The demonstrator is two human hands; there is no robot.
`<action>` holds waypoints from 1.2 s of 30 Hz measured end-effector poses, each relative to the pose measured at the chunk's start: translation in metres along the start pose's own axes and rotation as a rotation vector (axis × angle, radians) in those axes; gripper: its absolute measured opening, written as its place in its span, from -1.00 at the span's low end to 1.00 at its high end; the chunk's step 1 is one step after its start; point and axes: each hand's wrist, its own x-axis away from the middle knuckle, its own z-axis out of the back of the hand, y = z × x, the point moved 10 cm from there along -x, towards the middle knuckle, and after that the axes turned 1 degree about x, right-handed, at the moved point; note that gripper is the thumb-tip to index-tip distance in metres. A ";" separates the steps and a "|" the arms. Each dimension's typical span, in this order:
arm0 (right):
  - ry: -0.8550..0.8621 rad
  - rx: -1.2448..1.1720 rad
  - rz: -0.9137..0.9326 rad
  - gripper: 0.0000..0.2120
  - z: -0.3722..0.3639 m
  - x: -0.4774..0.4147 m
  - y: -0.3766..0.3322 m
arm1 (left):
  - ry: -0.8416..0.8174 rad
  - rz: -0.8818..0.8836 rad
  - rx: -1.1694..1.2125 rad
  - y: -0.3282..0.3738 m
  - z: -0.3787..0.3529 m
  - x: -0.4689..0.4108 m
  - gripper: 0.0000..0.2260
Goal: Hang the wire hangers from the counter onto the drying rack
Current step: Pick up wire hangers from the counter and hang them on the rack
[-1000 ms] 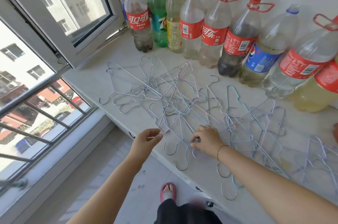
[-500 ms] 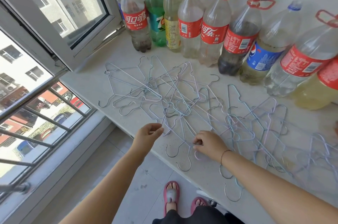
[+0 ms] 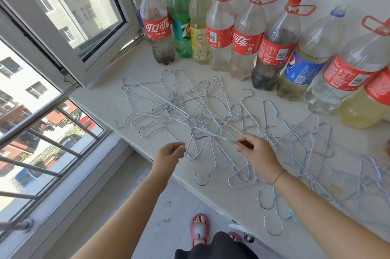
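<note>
Several thin wire hangers (image 3: 206,115), pale blue, lilac and bare metal, lie tangled across the white counter (image 3: 105,100). More hangers (image 3: 299,142) spread to the right. My right hand (image 3: 257,153) pinches one hanger wire at its fingertips, slightly above the pile's near middle. My left hand (image 3: 168,155) hovers at the counter's front edge with thumb and fingers curled together beside a lilac hanger (image 3: 191,154); whether it holds a wire is unclear. No drying rack is in view.
A row of large plastic drink bottles (image 3: 219,32) lines the wall behind the hangers. An open window sash (image 3: 69,51) juts over the counter's left end, with metal bars (image 3: 52,144) below. My slippered foot (image 3: 199,229) stands on the tiled floor.
My right hand has risen from the counter's front edge toward the pile's middle, pinching a wire. The left hand has stayed in about the same place.
</note>
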 end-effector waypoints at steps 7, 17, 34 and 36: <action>-0.050 -0.414 -0.180 -0.88 0.001 0.007 -0.033 | -0.224 -0.011 0.129 0.034 -0.066 0.014 -0.85; -0.081 -0.683 -0.273 -0.89 -0.029 0.001 -0.055 | -0.126 0.056 0.361 0.051 -0.026 -0.019 -0.85; -0.036 -0.683 -0.285 -0.87 -0.072 -0.068 -0.062 | 0.348 0.377 0.639 -0.018 0.094 -0.151 -0.88; -0.026 -0.681 -0.291 -0.87 -0.076 -0.073 -0.062 | 0.323 0.391 0.706 -0.019 0.091 -0.156 -0.73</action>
